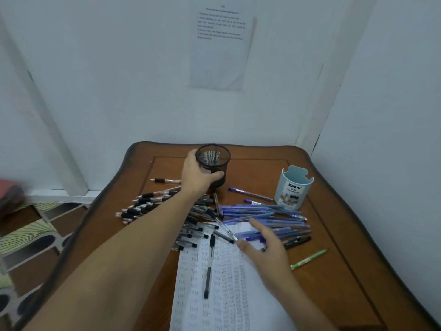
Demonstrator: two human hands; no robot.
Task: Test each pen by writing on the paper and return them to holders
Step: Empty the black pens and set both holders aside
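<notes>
Room first: pale plain walls meeting in a corner, with a patterned tile floor [31, 235] showing on the far left, brown squares with fan and oval shapes. Taped to the wall above the table is a printed sheet [220, 44], text too blurry to read.

The table [346, 271] is glossy brown wood with a curvy scalloped edge and an inset groove running round the top.

Going left to right on it: a heap of black pens [152, 204] with clear barrels and rubbery grips, fanned out messy. The left hand [196, 174] reaches over them and is wrapped around the black mesh holder [213, 167], a round wire cup near the back edge, fingers curled on its side. In front, the paper [214, 295] lies flat, covered in columns of small scribbled test words, with one black pen [208, 266] lying on it lengthwise. The right hand [266, 249] hovers over the paper's top right corner, fingers spread loose; I can't tell if it's pinching one of the blue pens [269, 217] piled just beside it. Further right stands a light blue plastic holder [294, 188], labelled DIY, and a lone green pen [309, 259] lies apart.
</notes>
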